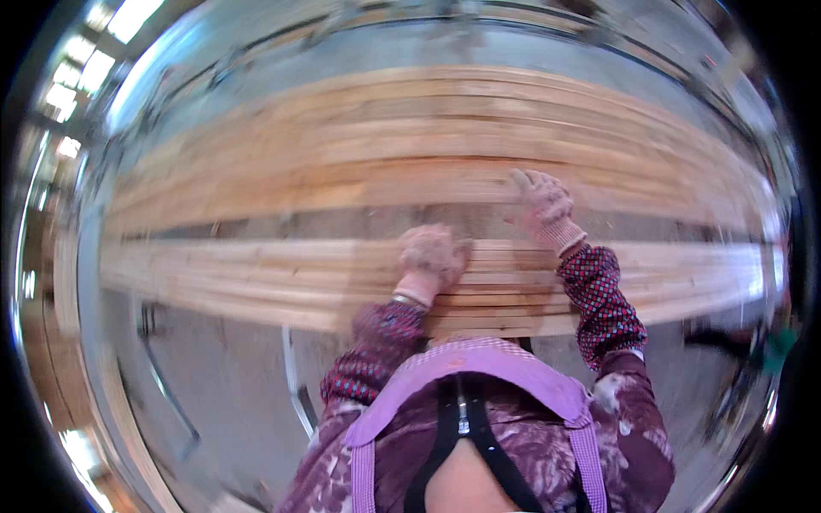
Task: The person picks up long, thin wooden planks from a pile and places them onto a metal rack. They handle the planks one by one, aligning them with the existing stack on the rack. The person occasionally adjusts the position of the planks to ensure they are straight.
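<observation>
My left hand (430, 254), in a pale pinkish work glove, lies over the far edge of the near row of wooden strips (248, 274). Its thumb points right, while blur hides how the other fingers lie. Farther out and to the right, my right hand (545, 205) wears a matching glove. Its forefinger and thumb are apart with nothing visible between them. The hand spans the gap by the near edge of the far row of wooden boards (410, 137); whether it touches a board is unclear.
A narrow gap separates the two rows of wood. Under the near row show thin metal legs (295, 376) and the grey floor (231, 376). More long boards (128, 427) stand at the left rim. A long dark rail (282, 36) crosses the far side.
</observation>
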A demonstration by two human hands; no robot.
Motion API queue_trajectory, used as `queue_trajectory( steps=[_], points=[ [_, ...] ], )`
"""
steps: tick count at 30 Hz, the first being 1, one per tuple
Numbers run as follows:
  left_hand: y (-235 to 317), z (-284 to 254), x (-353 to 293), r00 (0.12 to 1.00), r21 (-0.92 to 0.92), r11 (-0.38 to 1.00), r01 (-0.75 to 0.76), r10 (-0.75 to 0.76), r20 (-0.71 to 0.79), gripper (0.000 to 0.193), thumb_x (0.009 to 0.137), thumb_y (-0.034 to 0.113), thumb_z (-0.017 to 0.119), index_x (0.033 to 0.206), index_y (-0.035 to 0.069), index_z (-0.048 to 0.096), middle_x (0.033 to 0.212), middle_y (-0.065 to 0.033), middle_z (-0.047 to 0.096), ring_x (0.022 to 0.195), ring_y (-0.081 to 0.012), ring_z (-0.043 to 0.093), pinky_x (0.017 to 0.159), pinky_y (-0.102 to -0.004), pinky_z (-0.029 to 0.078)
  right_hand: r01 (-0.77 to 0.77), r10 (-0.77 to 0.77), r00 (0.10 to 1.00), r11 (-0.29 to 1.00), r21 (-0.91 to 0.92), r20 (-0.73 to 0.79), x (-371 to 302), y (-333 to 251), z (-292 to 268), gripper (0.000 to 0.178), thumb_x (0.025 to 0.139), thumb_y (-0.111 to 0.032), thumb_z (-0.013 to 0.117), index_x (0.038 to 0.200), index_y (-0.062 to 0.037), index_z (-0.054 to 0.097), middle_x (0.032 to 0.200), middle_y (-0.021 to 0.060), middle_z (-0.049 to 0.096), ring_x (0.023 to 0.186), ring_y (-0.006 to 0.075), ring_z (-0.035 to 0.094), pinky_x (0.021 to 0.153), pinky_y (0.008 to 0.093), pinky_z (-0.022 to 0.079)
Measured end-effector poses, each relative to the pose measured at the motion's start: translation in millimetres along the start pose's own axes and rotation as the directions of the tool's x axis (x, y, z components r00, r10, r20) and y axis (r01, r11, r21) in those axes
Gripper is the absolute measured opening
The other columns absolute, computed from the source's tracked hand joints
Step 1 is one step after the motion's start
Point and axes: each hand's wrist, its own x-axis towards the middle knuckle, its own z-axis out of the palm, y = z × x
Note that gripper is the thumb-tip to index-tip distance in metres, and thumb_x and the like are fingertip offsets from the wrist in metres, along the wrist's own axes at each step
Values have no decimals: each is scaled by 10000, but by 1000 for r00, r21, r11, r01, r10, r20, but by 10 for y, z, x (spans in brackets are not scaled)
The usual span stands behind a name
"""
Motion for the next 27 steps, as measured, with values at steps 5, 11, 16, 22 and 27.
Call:
queue_trajectory(
  steps=[5, 11, 16, 22, 27],
  points=[
    [299, 114, -265, 998, -79, 997, -17, 12, -54, 414, 907, 473, 552, 1029, 122, 735, 1044, -102, 718, 1043, -287, 659, 960, -460, 472, 91, -59, 971, 988, -128, 234, 5, -116, 149, 269, 846, -189, 603, 1080, -55, 596, 942, 111, 597, 941, 249, 636, 782, 369, 540],
    [-126, 407, -805, 681, -182, 890, -417, 173, -712, 367, 811, 367, 716, 1054, 93, 694, 1160, -107, 667, 1102, -316, 628, 996, -501, 474, -157, -240, 804, 797, 584, 544, -220, -235, -60, 255, 817, -201, 644, 988, -17, 687, 1013, 149, 668, 998, 336, 653, 877, 414, 521],
    [-615, 655, -1688, 685, -319, 946, 48, -264, -680, 520, 753, 266, 749, 1211, 51, 632, 1250, -170, 601, 1196, -369, 564, 1074, -489, 430, -322, -220, 717, 738, 594, 662, -448, -324, -193, 435, 834, -311, 705, 1186, -55, 704, 1100, 165, 684, 1058, 294, 661, 930, 359, 495],
    [-1474, 902, -2280, 122, -940, 332, 78, -939, -322, 602, 922, 234, 669, 1434, -11, 470, 1400, -186, 515, 1273, -329, 508, 1095, -393, 391, -286, -1, 861, 826, 486, 508, -511, -520, -80, 399, 909, -417, 668, 1044, -47, 730, 1002, 168, 683, 978, 357, 657, 860, 398, 509],
    [-1621, 1004, -2229, 153, -954, 24, -299, -986, -72, 723, 918, 261, 715, 1498, -9, 379, 1402, -138, 518, 1289, -253, 494, 1040, -379, 433, -257, 24, 908, 820, 511, 417, -541, -597, -100, 359, 925, -391, 657, 1014, -50, 731, 973, 153, 679, 912, 341, 663, 817, 389, 513]
  ],
)
